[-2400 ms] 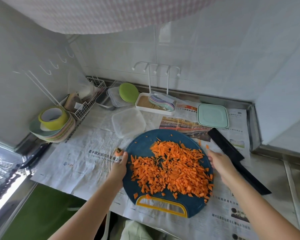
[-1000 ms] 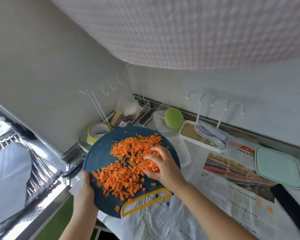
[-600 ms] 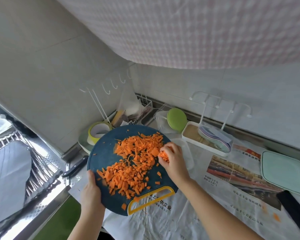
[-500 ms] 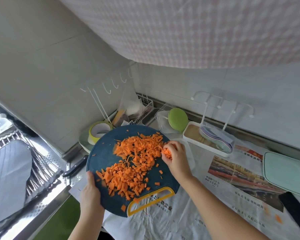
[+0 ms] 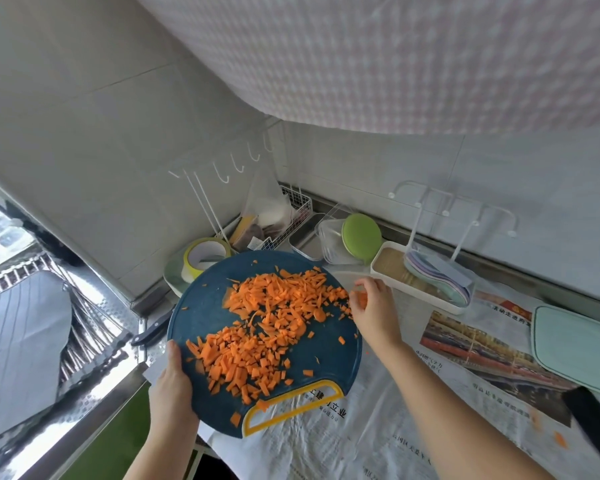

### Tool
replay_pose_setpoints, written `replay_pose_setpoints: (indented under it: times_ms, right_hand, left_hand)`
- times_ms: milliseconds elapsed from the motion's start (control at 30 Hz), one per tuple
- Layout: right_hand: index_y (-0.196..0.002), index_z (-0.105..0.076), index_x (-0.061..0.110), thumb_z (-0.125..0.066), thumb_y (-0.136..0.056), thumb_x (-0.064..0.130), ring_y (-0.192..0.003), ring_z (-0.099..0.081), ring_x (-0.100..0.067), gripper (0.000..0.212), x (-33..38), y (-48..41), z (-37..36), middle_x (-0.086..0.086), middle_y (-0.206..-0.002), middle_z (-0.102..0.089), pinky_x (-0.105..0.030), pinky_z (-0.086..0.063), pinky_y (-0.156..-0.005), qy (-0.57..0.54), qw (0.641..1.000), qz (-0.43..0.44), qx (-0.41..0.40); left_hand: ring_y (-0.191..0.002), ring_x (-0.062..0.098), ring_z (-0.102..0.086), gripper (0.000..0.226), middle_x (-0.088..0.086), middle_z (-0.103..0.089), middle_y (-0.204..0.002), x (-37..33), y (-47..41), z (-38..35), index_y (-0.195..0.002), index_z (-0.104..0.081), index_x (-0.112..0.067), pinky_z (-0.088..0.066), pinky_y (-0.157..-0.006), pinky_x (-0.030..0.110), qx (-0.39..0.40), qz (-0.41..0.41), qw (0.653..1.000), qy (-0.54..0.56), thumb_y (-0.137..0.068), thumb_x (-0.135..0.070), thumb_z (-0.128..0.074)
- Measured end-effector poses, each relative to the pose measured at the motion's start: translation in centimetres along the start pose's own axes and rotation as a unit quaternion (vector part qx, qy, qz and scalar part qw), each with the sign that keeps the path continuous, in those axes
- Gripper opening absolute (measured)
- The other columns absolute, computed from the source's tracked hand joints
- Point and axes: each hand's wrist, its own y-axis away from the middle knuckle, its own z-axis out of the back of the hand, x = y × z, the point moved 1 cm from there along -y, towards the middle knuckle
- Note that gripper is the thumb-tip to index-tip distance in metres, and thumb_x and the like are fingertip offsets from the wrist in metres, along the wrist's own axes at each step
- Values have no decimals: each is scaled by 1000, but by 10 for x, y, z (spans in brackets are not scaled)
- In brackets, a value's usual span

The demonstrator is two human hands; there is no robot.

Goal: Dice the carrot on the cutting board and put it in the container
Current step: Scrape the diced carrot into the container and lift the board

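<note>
There is one round blue cutting board (image 5: 201, 317). On it the diced carrot (image 5: 257, 327) lies in two loose heaps, with far too many pieces to count. Two hands are at it, one left hand (image 5: 172, 386) and one right hand (image 5: 373, 315). Past the board's far edge is one clear container (image 5: 343, 275), mostly hidden.

Further back I count:
- one clear tub (image 5: 328, 240)
- one green round lid (image 5: 361, 239)
- one roll of yellow tape (image 5: 207, 256)
- one wire basket (image 5: 300, 209)
- one white tray (image 5: 426, 294), holding one stack of coloured plates whose number I can't make out

One mint-green lid (image 5: 579, 344) lies off to the right. At least four curved white wall hooks (image 5: 224, 176) show. One dark knife handle (image 5: 153, 332) lies by the board's left rim, and two stray carrot bits (image 5: 560, 439) lie on the newspaper (image 5: 378, 441).
</note>
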Motion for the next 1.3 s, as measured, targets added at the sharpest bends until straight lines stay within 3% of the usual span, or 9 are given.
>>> replay_pose_setpoints:
  times_ms: [67,200,300,367,533,633,767,1033,1300]
  right_hand:
    - [-104,-69,4,-54,-96,24,-108,-58,-33,27,0,-2,5,-12,-108,-67,-39,-47,-91,-15,1000,-6,15]
    - [-133,-59,11,-7,-95,67,-146,-26,-31,85,45,6,22,-10,-149,-45,-40,-11,-121,-11,998,25,59]
    - [-154,-18,36,-16,-85,79,-150,10,-27,82,111,55,11,-1,-164,1,-47,11,-118,34,955,219,196]
    - [-155,-11,40,-35,-86,76,-150,13,-32,81,141,94,-7,-3,-165,6,-54,19,-113,66,907,331,252]
    - [-144,-42,35,-34,-99,53,-148,-13,-40,49,143,102,-31,-6,-162,-22,-62,2,-113,113,892,400,177]
    - [-132,-55,31,-37,-101,46,-146,-20,-39,39,134,96,-32,-4,-157,-32,-65,2,-111,91,876,435,186]
    - [-116,-56,29,-39,-99,45,-139,-36,-35,29,114,76,-29,0,-145,-47,-71,-16,-109,70,904,376,191]
    - [-105,-59,20,-46,-97,33,-111,-47,-21,19,78,53,-28,-1,-114,-58,-43,-44,-99,43,935,332,120]
    - [-101,-57,18,-46,-94,28,-102,-48,-21,16,56,35,-22,0,-105,-56,-37,-47,-89,38,951,285,112]
  left_hand:
    - [-71,28,-59,53,15,-62,-95,-3,0,4,-103,-54,-11,-49,-61,36,-5,3,1000,14,-86,-62,-51]
    - [-70,28,-58,54,13,-62,-93,-6,6,5,-104,-52,-11,-48,-60,36,-4,10,999,31,-85,-62,-53]
    - [-70,28,-60,53,12,-63,-86,-2,14,-1,-101,-54,-11,-49,-61,37,6,15,999,48,-86,-62,-52]
    - [-71,26,-59,49,12,-63,-93,3,18,-5,-100,-55,-12,-47,-68,38,5,-7,999,42,-89,-59,-48]
    - [-95,31,-60,48,18,-63,-107,5,19,-5,-100,-59,-13,-49,-89,46,3,-29,999,19,-92,-58,-45]
    - [-83,29,-58,48,13,-60,-92,9,24,-7,-97,-57,-11,-49,-79,41,3,-10,999,40,-91,-58,-47]
    - [-73,25,-58,46,7,-61,-83,13,37,-15,-95,-55,-12,-48,-65,35,1,11,996,85,-90,-57,-50]
    - [-71,29,-63,44,9,-65,-79,20,35,-23,-81,-58,-18,-53,-63,38,13,35,997,73,-89,-60,-49]
    - [-68,28,-60,49,8,-62,-78,19,41,-22,-104,-55,-13,-49,-58,37,6,37,997,68,-90,-60,-47]
